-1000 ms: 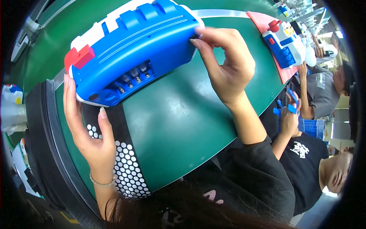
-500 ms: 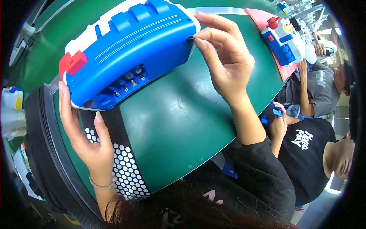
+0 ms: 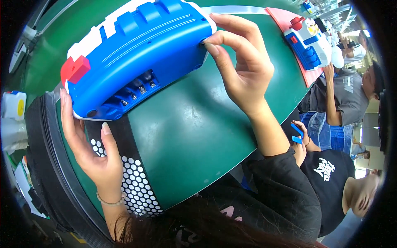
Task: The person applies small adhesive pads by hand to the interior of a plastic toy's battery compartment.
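A blue and white plastic toy housing [image 3: 136, 62] is tilted in front of me. Its open battery bay shows metal springs, and a red block [image 3: 75, 69] sticks out at its left end. My left hand [image 3: 97, 151] holds that end, fingers along the side and thumb at the lower edge. At the right end my right hand [image 3: 244, 66] has thumb and forefinger pinched at a round corner recess, with a small dark piece [image 3: 204, 43] partly hidden at their tips. A dark round pad [image 3: 92, 113] sits in the lower left corner.
White round dots cover a black strip [image 3: 136, 182] on the green table [image 3: 194, 144]. A black zipped bag [image 3: 51, 157] borders the left. Another toy [image 3: 308, 45] stands on a pink mat [image 3: 276, 17] at the far right. A neighbouring person's hands hold blue pieces [image 3: 297, 134].
The toy housing has shifted slightly left, both hands moving with it. My right thumb and forefinger stay at the corner recess. The neighbour's hands and blue pieces have moved.
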Action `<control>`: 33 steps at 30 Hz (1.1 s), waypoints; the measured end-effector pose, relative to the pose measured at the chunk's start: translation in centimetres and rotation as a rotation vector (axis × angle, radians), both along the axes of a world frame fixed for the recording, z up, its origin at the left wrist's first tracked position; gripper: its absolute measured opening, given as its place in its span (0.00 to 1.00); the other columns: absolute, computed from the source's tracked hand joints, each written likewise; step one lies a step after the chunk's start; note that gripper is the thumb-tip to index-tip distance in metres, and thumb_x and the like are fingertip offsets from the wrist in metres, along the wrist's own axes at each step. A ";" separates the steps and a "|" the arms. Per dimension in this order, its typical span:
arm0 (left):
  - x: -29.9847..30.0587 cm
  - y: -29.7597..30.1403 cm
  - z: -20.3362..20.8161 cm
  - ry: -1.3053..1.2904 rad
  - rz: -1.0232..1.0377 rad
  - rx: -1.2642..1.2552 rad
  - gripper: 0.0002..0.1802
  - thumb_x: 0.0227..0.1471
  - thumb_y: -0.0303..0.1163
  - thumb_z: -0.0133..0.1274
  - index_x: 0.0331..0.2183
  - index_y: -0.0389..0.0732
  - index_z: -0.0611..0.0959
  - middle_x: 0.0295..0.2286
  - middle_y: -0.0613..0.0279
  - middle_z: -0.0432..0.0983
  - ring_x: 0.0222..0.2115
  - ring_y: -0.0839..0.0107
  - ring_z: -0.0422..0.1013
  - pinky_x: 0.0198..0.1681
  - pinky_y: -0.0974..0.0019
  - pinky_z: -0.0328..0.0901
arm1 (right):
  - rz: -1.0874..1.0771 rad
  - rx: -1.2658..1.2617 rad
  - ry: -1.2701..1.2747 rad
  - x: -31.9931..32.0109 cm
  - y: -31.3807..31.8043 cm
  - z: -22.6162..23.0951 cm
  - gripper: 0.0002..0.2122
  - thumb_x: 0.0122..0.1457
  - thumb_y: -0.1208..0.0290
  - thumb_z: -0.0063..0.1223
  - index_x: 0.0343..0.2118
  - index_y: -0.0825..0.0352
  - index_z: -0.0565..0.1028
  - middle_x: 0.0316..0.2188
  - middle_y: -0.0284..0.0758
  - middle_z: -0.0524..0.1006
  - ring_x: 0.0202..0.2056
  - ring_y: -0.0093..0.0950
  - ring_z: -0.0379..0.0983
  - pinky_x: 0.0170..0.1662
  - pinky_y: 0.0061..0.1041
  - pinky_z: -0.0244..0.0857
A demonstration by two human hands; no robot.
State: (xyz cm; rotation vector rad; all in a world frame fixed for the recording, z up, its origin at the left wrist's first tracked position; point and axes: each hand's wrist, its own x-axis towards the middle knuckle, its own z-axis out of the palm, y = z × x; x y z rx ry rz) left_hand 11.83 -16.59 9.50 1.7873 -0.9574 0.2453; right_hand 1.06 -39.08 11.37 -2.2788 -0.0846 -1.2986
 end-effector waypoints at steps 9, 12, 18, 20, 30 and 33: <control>0.4 0.6 0.2 0.004 -0.023 -0.018 0.36 0.40 0.16 0.42 0.54 0.34 0.55 0.55 0.47 0.48 0.56 0.55 0.48 0.56 0.57 0.47 | -0.079 -0.076 -0.068 0.8 0.3 -0.1 0.10 0.42 0.82 0.59 0.29 0.70 0.70 0.35 0.39 0.71 0.35 0.28 0.71 0.38 0.22 0.68; 0.6 1.1 0.1 0.018 -0.033 -0.045 0.35 0.40 0.16 0.42 0.54 0.33 0.57 0.55 0.47 0.49 0.56 0.56 0.49 0.56 0.57 0.47 | 0.044 0.489 -0.132 1.3 1.4 -0.2 0.24 0.40 0.81 0.62 0.34 0.68 0.56 0.29 0.36 0.69 0.34 0.24 0.71 0.39 0.21 0.69; 1.4 5.3 3.2 0.300 -0.066 0.056 0.29 0.47 0.23 0.43 0.53 0.34 0.60 0.53 0.50 0.56 0.54 0.60 0.53 0.55 0.60 0.49 | 0.203 0.773 -0.128 1.0 0.4 -0.3 0.13 0.51 0.83 0.49 0.36 0.69 0.58 0.30 0.39 0.69 0.32 0.32 0.74 0.37 0.26 0.70; 1.1 7.3 3.5 0.260 0.081 0.370 0.27 0.48 0.26 0.46 0.51 0.33 0.62 0.50 0.50 0.61 0.52 0.61 0.57 0.53 0.62 0.51 | -0.032 0.525 -0.260 0.4 1.1 -0.4 0.08 0.53 0.82 0.46 0.36 0.70 0.63 0.32 0.40 0.70 0.32 0.30 0.72 0.36 0.25 0.68; -3.5 9.0 -0.1 0.140 0.285 0.600 0.47 0.34 0.22 0.60 0.53 0.29 0.52 0.41 0.46 0.63 0.41 0.58 0.61 0.47 0.61 0.55 | 0.490 -0.131 0.790 -0.4 15.0 -3.3 0.25 0.49 0.64 0.54 0.49 0.69 0.62 0.52 0.47 0.59 0.56 0.43 0.52 0.55 0.37 0.51; -1.3 10.5 -1.8 0.705 0.267 0.153 0.41 0.37 0.20 0.58 0.51 0.30 0.55 0.38 0.54 0.67 0.35 0.74 0.66 0.36 0.71 0.64 | 0.511 -0.078 0.774 -0.4 15.1 -3.7 0.24 0.50 0.62 0.53 0.48 0.70 0.64 0.51 0.47 0.61 0.56 0.42 0.53 0.55 0.38 0.50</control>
